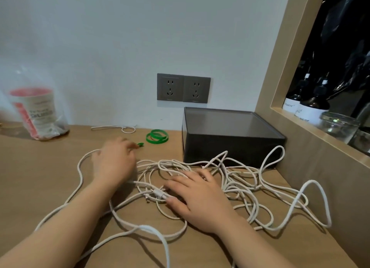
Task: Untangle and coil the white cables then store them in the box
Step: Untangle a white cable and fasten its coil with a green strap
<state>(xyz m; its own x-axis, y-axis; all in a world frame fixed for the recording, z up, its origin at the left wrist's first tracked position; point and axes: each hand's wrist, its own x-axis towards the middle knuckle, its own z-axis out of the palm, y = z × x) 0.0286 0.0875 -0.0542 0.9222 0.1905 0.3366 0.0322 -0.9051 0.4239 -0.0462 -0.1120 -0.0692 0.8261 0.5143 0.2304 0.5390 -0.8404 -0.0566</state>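
Head cam: the white cables (236, 179) are one big tangle on the desk (40, 177). It sprawls mostly left-to-right, just in front of the dark box (232, 139). The right hand (200, 201) lies flat on the heap, fingers straight and spread, gripping nothing. The plug ends (158, 194) sit just left of its fingertips. The left hand (116, 161) is out toward the green ties (157, 136), too blurred to tell what its fingers are doing. The right hand's nearer the box. Count: one box, one tangle (strand number unclear) and one small separate white cable (120, 128) by the wall.
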